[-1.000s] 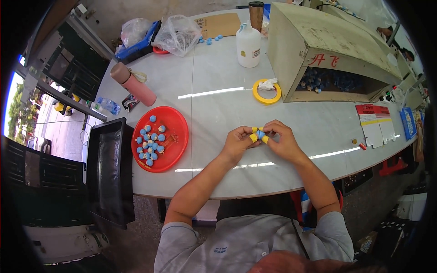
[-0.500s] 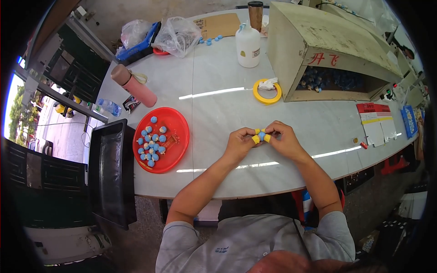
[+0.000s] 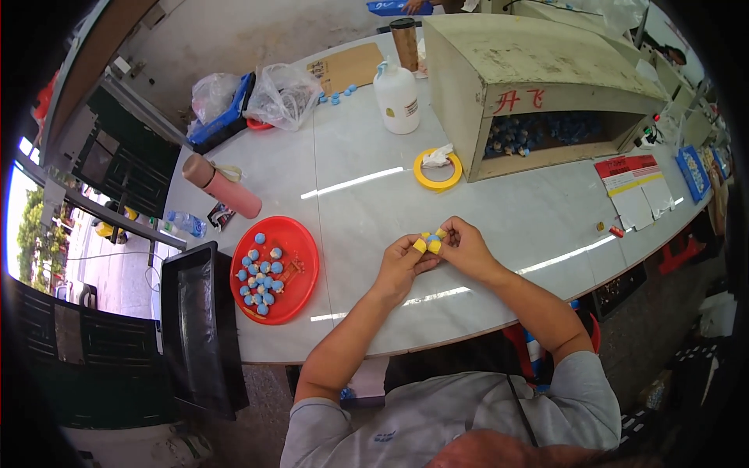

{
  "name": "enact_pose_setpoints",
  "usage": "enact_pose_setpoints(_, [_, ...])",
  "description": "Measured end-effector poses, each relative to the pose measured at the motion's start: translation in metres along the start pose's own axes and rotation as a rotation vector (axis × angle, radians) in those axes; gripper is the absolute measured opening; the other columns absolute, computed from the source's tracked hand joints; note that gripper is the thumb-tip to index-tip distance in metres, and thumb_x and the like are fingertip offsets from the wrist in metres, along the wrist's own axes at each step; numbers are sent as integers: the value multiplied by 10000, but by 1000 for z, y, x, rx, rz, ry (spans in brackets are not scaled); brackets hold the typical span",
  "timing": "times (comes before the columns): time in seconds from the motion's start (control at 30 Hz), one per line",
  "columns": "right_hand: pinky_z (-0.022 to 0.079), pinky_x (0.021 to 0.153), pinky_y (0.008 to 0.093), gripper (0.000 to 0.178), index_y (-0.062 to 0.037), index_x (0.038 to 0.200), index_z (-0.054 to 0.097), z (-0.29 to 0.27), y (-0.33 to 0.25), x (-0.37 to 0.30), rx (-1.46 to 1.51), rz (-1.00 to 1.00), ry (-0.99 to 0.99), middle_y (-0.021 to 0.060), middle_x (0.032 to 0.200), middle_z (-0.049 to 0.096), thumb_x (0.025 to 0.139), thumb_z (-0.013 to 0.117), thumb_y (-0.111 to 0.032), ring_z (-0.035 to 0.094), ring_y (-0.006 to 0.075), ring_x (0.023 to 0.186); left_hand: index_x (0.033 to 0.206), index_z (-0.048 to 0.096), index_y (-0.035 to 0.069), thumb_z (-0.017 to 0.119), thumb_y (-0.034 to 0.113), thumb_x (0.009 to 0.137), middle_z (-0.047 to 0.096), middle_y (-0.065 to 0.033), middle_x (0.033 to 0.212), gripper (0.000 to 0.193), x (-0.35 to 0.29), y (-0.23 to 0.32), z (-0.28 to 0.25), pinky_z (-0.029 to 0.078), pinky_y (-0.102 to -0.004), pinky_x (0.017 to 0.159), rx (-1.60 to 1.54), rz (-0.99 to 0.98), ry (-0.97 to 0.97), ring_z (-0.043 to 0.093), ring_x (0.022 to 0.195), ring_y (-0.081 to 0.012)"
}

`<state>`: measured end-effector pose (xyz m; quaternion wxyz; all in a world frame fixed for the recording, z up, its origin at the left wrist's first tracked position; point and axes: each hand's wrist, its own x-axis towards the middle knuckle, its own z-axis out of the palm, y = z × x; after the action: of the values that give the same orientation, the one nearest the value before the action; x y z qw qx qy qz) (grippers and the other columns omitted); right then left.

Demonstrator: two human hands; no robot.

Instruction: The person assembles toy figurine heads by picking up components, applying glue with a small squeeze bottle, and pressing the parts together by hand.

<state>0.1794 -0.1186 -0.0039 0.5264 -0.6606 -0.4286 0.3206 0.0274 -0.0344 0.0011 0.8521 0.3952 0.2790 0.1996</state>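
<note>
In front of me, both hands meet over the table at a small blue ball-shaped piece [image 3: 434,239]. My left hand [image 3: 401,261] pinches it from the left, thumb and forefinger closed. From the other side the fingers of my right hand [image 3: 469,251] are closed on the same piece. Yellow patches, which look like tape wrapped round the fingertips, surround it and hide most of it. To the left, a round red plate [image 3: 301,269] carries several blue balls [image 3: 265,267] with pale parts.
A black tray [image 3: 199,327] stands at the table's left edge, near a pink flask [image 3: 230,195]. Beyond my hands lie a yellow tape roll [image 3: 427,183], a white bottle [image 3: 396,101] and an open-fronted box [image 3: 538,70] with blue pieces inside. Printed sheets [image 3: 636,191] lie at right.
My view has shifted, so the table things sit at new places in the picture. My hands have turned the blue piece, still pinched between them.
</note>
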Motion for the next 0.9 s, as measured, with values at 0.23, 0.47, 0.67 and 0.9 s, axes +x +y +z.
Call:
enact_pose_setpoints(0.23, [474,630,250,141,14,927,577,3,1,0,64,10,-50,46,793,627,865,606,-110,563,90,672,1132,543,-7,566,160,957,645,-101,1023,243,1,-2,0,550,-260,800,54,61,33,656,881,-165])
enact_pose_setpoints(0.47, [484,622,257,112,7,880,535,11,-2,-5,224,50,-11,78,777,627,896,547,-103,619,113,689,1078,582,8,608,161,933,669,-72,918,212,3,-6,0,477,-212,660,127,112,53,652,812,-128])
enact_pose_setpoints(0.67, [490,562,267,142,-3,803,442,24,5,-10,272,-15,85,98,732,611,911,503,-72,622,119,657,988,617,9,622,153,919,675,-59,828,159,5,-16,2,400,-205,599,216,184,104,608,728,-87])
enact_pose_setpoints(0.9, [491,522,279,170,0,771,405,25,1,-12,210,-59,120,103,658,578,905,492,-58,597,116,601,945,629,10,612,127,914,657,-46,801,123,1,-15,12,375,-201,583,194,206,132,540,653,-67])
